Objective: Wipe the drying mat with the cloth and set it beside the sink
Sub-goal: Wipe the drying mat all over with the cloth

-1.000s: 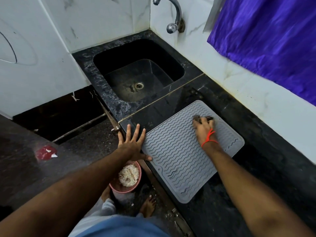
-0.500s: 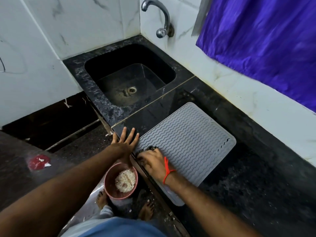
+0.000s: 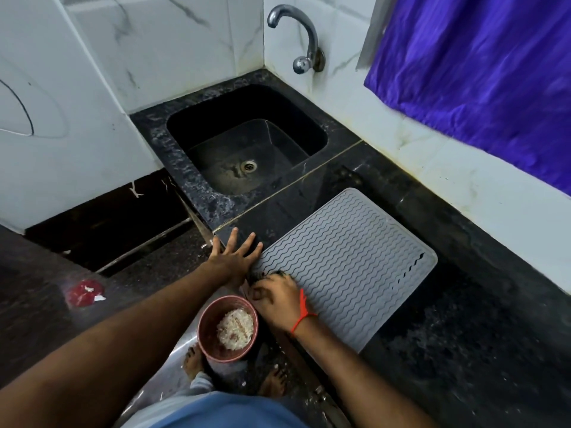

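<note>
your left hand [image 3: 232, 263] lies flat on the black counter [image 3: 463, 335], fingers spread, holding nothing, little-finger side touching the drying mat [image 3: 346, 264] at its corner nr the front edge. right hand [image 3: 276, 301] is curled w/ fingers bent down on a dark cloth [image 3: 268, 274], pressed to the mat's front-left corner. mat lies flat on the counter, just right of the sink [image 3: 247, 149], its near end overhanging the front edge.

The drying mat [image 3: 346, 267] is pale grey, ribbed with wavy zigzag lines. The tabletop [image 3: 463, 335] beneath it is black with grey speckles, as is the sink [image 3: 247, 149]. Right of the sink hangs a vivid purple curtain [image 3: 479, 72]; the wall tiles [image 3: 185, 41] are white marble with grey veins.
</note>
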### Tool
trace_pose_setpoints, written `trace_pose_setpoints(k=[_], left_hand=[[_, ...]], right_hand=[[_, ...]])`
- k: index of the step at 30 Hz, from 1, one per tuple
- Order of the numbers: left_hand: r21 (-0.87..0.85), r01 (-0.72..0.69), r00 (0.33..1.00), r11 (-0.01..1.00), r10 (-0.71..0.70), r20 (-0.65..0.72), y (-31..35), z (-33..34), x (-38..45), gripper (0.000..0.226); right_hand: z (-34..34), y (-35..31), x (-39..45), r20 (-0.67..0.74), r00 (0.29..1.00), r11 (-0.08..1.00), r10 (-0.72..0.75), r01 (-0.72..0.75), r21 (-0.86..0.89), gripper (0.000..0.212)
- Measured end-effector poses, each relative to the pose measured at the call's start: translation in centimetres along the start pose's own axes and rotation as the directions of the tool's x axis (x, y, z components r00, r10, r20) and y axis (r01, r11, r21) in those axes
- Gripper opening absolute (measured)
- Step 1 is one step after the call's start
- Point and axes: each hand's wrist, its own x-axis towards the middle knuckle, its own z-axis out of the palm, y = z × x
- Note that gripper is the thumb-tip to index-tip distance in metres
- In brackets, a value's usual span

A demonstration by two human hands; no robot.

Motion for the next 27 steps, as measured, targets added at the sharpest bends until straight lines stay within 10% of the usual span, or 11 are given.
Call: trace_pose_setpoints(k=[4, 7, 11, 18, 24, 27], left_hand=[[-0.177, -0.013, 0.996, 0.984, -0.003, -0.089, 0.3, 0.6, 0.1, 0.072], [-0.286, -0.019, 0.994, 0.958, -0.012, -0.106, 1.3, 2.1, -0.1, 0.085], [-0.281, 0.007, 0.994, 0.96, -0.036, -0.099, 2.4, 3.6, -0.7, 0.124], [-0.295, 0.01, 0.999, 0.956, -0.019, -0.027, 2.2, 3.3, 0.0, 0.125], [-0.295, 0.018, 1.0, 0.955, -0.016, 0.009, 2.1, 3.3, 0.3, 0.124], [-0.301, 0.02, 1.0, 0.953, -0.013, 0.024, 2.2, 3.2, 0.3, 0.125]], right_hand=[[-4.5, 2.7, 0.9, -0.08, 0.972, 0.929, 0.221, -0.184, 0.322, 0.027], [-4.8, 4.4, 1.5, -0.33, 0.939, 0.995, 0.095, -0.079, 0.064, 0.028], [-2.8, 5.8, 0.7, -0.049, 0.973, 0.916, -0.224, 0.194, -0.35, 0.037], [-6.6, 12.1, 1.9, 0.16, 0.889, 0.746, -0.429, 0.449, -0.493, 0.042], [-14.1, 18.1, 4.7, 0.037, 0.948, 0.806, -0.317, 0.289, -0.517, 0.032], [-17.4, 23.2, 8.0, -0.119, 0.992, 0.84, -0.043, -0.028, -0.541, 0.035]])
